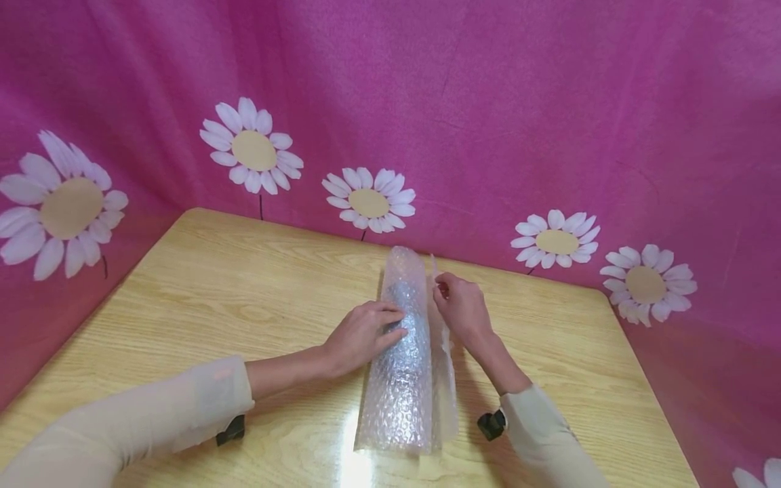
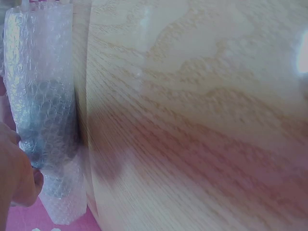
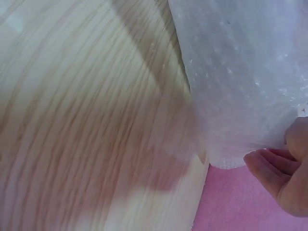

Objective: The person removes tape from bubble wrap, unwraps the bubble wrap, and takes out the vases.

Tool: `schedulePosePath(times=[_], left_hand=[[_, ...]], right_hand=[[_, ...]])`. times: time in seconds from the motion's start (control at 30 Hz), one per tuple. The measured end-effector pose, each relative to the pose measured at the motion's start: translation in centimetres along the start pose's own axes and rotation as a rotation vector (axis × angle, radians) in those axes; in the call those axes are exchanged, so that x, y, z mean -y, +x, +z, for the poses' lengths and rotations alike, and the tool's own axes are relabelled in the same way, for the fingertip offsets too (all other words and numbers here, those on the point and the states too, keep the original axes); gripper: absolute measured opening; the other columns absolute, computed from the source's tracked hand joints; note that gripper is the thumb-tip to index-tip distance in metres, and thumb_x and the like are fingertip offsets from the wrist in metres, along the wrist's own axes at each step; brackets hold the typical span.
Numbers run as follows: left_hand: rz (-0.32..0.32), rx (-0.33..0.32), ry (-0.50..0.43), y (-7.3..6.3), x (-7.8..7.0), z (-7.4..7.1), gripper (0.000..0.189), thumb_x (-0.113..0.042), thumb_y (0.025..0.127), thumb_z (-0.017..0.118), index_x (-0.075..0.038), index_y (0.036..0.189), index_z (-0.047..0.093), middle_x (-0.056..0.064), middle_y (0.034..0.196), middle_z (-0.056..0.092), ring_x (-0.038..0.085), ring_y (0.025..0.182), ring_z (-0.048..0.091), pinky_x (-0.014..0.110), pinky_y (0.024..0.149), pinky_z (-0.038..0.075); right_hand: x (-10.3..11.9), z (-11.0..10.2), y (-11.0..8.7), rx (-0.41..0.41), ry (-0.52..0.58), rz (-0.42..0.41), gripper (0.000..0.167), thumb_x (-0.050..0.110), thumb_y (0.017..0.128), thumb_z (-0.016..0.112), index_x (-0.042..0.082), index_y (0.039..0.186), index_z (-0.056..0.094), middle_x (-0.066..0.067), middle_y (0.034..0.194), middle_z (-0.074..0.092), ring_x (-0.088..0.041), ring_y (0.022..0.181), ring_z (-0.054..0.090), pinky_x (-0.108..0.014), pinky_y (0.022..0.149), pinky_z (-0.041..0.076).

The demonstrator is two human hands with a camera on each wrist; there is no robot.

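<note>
A long roll of clear bubble wrap (image 1: 399, 386) lies lengthwise on the table, with something bluish-dark (image 2: 50, 115) showing through its layers. My left hand (image 1: 364, 333) rests on the roll from the left, fingers extended over its upper side. On the right, a loose flap of the wrap (image 1: 447, 386) stands up beside the roll. My right hand (image 1: 465, 308) pinches the far part of that flap's edge between curled fingers and thumb. In the right wrist view, the bubble wrap sheet (image 3: 240, 77) hangs down to the fingertips (image 3: 255, 161).
The wood-grain table (image 1: 244, 271) extends to both sides of the roll. A pink cloth (image 1: 464, 135) printed with white daisies hangs around its back and sides. Small black devices (image 1: 491, 425) sit under both wrists at the sleeve cuffs.
</note>
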State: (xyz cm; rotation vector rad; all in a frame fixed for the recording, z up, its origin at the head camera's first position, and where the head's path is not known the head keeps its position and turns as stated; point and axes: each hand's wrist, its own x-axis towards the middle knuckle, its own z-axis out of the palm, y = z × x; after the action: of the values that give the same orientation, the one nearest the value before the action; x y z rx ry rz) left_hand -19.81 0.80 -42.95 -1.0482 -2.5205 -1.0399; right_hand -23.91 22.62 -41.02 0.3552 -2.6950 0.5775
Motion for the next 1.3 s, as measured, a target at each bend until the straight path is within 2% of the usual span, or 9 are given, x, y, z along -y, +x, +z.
schedulePosePath(times=[0.2, 0.6, 0.9, 1.3], left_hand=[[0.000, -0.001, -0.007, 0.0, -0.1, -0.1, 0.031, -0.021, 0.094, 0.072, -0.002, 0.118, 0.072, 0.013, 0.122, 0.068, 0.028, 0.118, 0.061, 0.040, 0.103, 0.046], [-0.005, 0.006, -0.010, 0.0, -0.2, -0.3, 0.032, -0.023, 0.094, 0.071, -0.002, 0.119, 0.072, 0.013, 0.123, 0.068, 0.028, 0.119, 0.060, 0.040, 0.104, 0.046], [0.004, -0.001, -0.028, -0.1, -0.2, -0.3, 0.031, -0.020, 0.094, 0.071, -0.001, 0.118, 0.072, 0.014, 0.122, 0.068, 0.029, 0.119, 0.061, 0.041, 0.103, 0.046], [0.000, -0.007, -0.031, -0.2, 0.0, -0.1, 0.030, -0.021, 0.094, 0.072, -0.002, 0.117, 0.072, 0.014, 0.121, 0.068, 0.029, 0.118, 0.061, 0.041, 0.103, 0.047]], right_hand=[[-0.7, -0.1, -0.3, 0.021, -0.009, 0.036, 0.016, 0.007, 0.090, 0.069, -0.004, 0.102, 0.072, -0.012, 0.081, 0.071, -0.026, 0.072, 0.067, -0.043, 0.067, 0.056], [-2.1, -0.1, -1.1, 0.031, 0.001, 0.055, 0.017, 0.005, 0.089, 0.067, -0.005, 0.103, 0.070, -0.014, 0.082, 0.072, -0.028, 0.073, 0.068, -0.045, 0.068, 0.056], [-3.5, -0.1, -1.8, 0.069, 0.014, 0.129, 0.021, 0.005, 0.091, 0.065, -0.005, 0.108, 0.069, -0.017, 0.088, 0.073, -0.030, 0.077, 0.071, -0.046, 0.071, 0.057], [-4.7, 0.0, -2.5, 0.054, -0.003, 0.137, 0.023, 0.002, 0.089, 0.064, -0.006, 0.111, 0.067, -0.018, 0.088, 0.073, -0.030, 0.075, 0.070, -0.046, 0.067, 0.057]])
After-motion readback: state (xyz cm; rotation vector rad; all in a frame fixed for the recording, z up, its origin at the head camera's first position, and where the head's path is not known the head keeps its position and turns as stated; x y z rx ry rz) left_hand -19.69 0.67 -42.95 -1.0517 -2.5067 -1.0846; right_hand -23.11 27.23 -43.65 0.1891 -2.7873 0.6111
